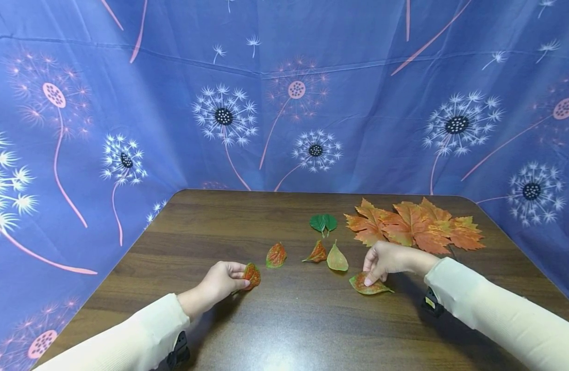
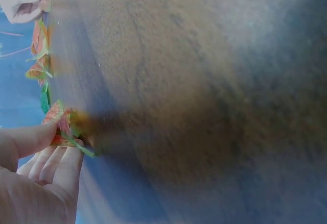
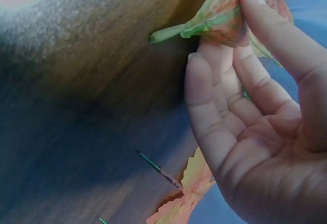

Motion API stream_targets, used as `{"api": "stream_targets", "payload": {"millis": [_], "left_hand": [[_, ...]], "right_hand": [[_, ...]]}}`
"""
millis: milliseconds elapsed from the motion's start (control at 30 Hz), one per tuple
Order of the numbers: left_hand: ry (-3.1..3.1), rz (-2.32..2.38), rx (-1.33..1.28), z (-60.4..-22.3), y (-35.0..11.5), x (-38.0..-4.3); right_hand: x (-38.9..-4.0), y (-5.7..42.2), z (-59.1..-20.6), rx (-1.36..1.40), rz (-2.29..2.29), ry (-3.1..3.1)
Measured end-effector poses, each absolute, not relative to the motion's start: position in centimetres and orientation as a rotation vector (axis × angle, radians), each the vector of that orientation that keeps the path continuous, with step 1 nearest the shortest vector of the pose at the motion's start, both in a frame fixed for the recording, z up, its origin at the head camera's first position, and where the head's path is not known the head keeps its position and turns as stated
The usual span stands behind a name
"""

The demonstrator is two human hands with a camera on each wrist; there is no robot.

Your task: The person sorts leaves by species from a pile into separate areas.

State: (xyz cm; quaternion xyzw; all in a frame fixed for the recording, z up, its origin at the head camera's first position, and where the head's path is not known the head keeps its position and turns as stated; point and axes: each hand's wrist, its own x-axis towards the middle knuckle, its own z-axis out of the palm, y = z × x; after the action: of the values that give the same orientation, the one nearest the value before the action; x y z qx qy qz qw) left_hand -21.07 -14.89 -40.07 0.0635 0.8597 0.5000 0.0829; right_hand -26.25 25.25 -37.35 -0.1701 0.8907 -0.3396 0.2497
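Note:
My left hand (image 1: 219,282) pinches a red-and-green leaf (image 1: 252,276) between thumb and fingers, over the left middle of the table. In the left wrist view that leaf (image 2: 64,124) looks folded, its short green stem pointing off to the side. Farther right, my right hand (image 1: 385,263) holds another red-green leaf (image 1: 369,284) by thumb and fingers, low over the wood. The right wrist view shows this leaf (image 3: 217,20) with its thick green stem. Between the hands lie a red-green leaf (image 1: 276,255), a smaller reddish leaf (image 1: 318,252) and a yellow-green leaf (image 1: 337,258).
Two dark green leaves (image 1: 323,222) lie side by side behind the small ones. Several large orange maple leaves (image 1: 412,226) overlap at the back right, near the right forearm. A blue dandelion-print cloth (image 1: 275,103) hangs behind the brown wooden table (image 1: 229,216).

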Motion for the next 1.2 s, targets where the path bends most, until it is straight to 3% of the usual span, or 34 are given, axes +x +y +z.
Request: {"api": "stream_targets", "payload": {"millis": [700,1200], "left_hand": [[2.535,1.527,0.202,-40.2,-14.9,-21.1],[2.558,1.505,0.155,-40.1,-14.9,-21.1]], "right_hand": [[-26.6,25.2,-36.5,-0.446,-1.033,2.309],[-28.8,23.8,-32.5,-0.523,-1.1,2.311]]}}
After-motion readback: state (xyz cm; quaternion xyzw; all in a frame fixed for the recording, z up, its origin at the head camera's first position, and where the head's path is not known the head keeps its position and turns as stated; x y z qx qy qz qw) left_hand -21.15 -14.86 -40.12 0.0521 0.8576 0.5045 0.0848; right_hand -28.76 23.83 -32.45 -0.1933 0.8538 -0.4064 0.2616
